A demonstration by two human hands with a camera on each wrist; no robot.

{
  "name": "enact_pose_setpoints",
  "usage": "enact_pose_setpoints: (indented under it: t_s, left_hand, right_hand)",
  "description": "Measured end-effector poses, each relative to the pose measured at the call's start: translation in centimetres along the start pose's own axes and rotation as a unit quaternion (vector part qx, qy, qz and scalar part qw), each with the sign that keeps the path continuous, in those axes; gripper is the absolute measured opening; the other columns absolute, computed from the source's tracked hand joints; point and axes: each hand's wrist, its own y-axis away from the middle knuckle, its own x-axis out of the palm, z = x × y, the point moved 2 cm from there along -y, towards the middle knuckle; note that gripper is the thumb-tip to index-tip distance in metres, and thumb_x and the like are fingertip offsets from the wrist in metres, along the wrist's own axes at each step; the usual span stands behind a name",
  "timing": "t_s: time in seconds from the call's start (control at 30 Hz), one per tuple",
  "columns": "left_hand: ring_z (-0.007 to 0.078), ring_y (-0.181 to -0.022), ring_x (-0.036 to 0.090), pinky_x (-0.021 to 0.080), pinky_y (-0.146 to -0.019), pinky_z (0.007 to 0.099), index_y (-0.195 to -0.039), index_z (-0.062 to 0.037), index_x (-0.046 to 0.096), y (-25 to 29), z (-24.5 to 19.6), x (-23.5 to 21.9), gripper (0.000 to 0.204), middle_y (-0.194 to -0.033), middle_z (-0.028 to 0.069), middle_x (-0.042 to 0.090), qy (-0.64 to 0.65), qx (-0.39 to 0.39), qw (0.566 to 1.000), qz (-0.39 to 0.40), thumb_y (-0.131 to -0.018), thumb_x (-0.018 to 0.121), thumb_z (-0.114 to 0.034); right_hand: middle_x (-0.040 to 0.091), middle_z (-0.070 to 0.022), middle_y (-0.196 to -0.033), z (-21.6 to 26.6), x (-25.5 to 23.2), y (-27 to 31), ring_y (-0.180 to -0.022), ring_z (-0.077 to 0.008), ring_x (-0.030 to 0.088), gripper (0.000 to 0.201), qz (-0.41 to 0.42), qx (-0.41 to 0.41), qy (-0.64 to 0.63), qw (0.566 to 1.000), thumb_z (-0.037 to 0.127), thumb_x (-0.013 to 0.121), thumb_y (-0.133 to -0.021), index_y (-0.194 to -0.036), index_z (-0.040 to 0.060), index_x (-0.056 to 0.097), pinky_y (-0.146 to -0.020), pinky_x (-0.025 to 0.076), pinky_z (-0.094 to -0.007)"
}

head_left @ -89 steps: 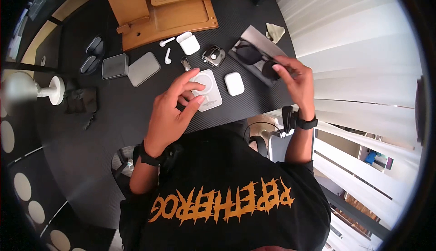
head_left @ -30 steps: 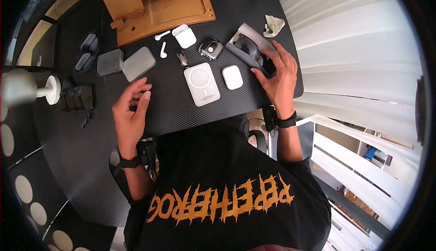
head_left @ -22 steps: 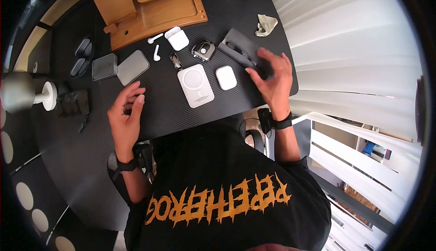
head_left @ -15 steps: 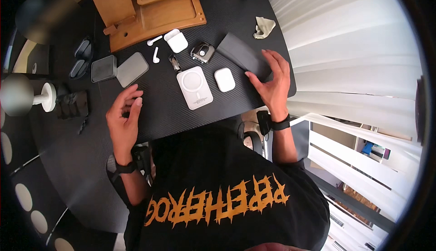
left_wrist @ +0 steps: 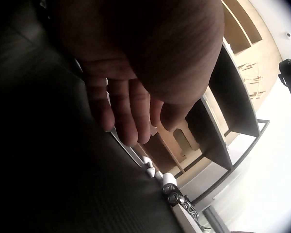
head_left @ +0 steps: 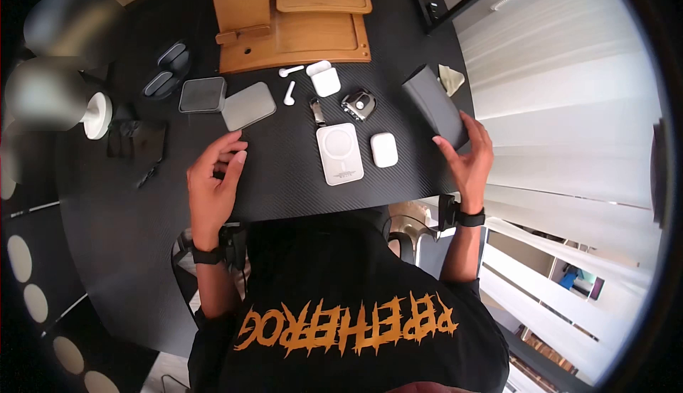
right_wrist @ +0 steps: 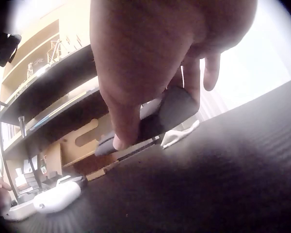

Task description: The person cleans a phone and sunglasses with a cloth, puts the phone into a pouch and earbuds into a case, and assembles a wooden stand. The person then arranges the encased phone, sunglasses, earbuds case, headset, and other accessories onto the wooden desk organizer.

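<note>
A dark grey glasses case (head_left: 432,101), its flap folded down, lies on the right of the black desk. My right hand (head_left: 469,162) holds its near end, with the thumb on one side and the fingers on the other. The right wrist view shows the same grip on the case (right_wrist: 177,109); the sunglasses seen earlier are hidden. My left hand (head_left: 217,183) rests near the front edge with loosely bent fingers and holds nothing. Between the hands lie a white power bank with a ring (head_left: 341,152) and a white rounded earbud case (head_left: 384,150).
A wooden stand (head_left: 295,32) is at the back. Before it are a white lidded case (head_left: 324,80), two loose earbuds (head_left: 289,94) and a black-and-silver device (head_left: 358,105). A grey box (head_left: 203,95) and flat grey piece (head_left: 249,106) lie left. A cloth (head_left: 451,80) lies right.
The glasses case was open with sunglasses showing inside; its flap now covers them. My left hand has moved left from over the power bank. My right hand stays at the case.
</note>
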Motion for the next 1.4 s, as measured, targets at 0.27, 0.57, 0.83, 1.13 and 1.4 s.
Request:
enact_pose_setpoints:
  t_s: [0.27, 0.57, 0.83, 1.13, 1.4]
  left_hand:
    - [0.0057, -0.078, 0.066, 0.052, -0.067, 0.022, -0.132, 0.001, 0.07, 0.6, 3.3, 1.2, 0.031, -0.108, 0.009, 0.08, 0.056, 0.012, 0.992, -0.116, -0.103, 0.071, -0.009]
    - [0.0044, -0.074, 0.065, 0.049, -0.065, 0.021, -0.124, -0.0004, 0.074, 0.9, 2.7, 1.0, 0.024, -0.097, 0.0072, 0.08, 0.026, 0.086, 0.982, -0.168, -0.101, 0.072, -0.005]
    - [0.0039, -0.075, 0.065, 0.048, -0.065, 0.0211, -0.124, -0.002, 0.075, 0.8, 2.6, 0.9, 0.023, -0.096, 0.0048, 0.08, 0.054, 0.078, 0.98, -0.176, -0.101, 0.071, -0.003]
    - [0.0025, -0.073, 0.063, 0.047, -0.063, 0.0204, -0.122, -0.0016, 0.075, 0.7, 3.0, 1.1, 0.022, -0.095, 0.0041, 0.08, 0.055, 0.073, 0.982, -0.165, -0.101, 0.072, -0.004]
    - [0.0055, -0.069, 0.064, 0.049, -0.06, 0.022, -0.12, -0.0038, 0.077, 0.8, 3.0, 1.1, 0.021, -0.092, 0.0057, 0.079, 0.079, 0.067, 0.979, -0.176, -0.1, 0.071, -0.004]
  right_hand:
    - [0.073, -0.0181, -0.13, 6.0, -0.8, -8.2, -0.117, -0.0384, 0.068, 0.073, -0.004, -0.15, -0.011, 0.989, 0.036, 0.094, -0.076, -0.136, 0.0031, 0.069, -0.102, 0.052, -0.0444]
    - [0.073, -0.013, -0.091, 12.2, 6.3, -18.0, -0.068, -0.0267, 0.065, 0.069, 0.074, -0.258, -0.012, 0.963, 0.046, 0.087, -0.083, -0.134, 0.0064, 0.066, -0.071, 0.054, -0.0405]
    - [0.072, -0.0122, -0.104, 12.6, 11.5, -20.9, -0.079, -0.0288, 0.07, 0.063, 0.049, -0.296, -0.053, 0.952, 0.045, 0.087, -0.085, -0.131, 0.0058, 0.069, -0.076, 0.056, -0.0413]
    - [0.073, -0.0125, -0.116, 13.2, 11.3, -21.3, -0.109, -0.0351, 0.071, 0.059, -0.036, -0.307, 0.035, 0.95, 0.043, 0.092, -0.078, -0.121, 0.007, 0.074, -0.092, 0.058, -0.0437]
    - [0.075, -0.0117, -0.119, 12.3, 12.5, -21.9, -0.108, -0.0354, 0.073, 0.058, -0.053, -0.269, 0.003, 0.962, 0.044, 0.092, -0.077, -0.119, 0.0076, 0.075, -0.089, 0.059, -0.0426]
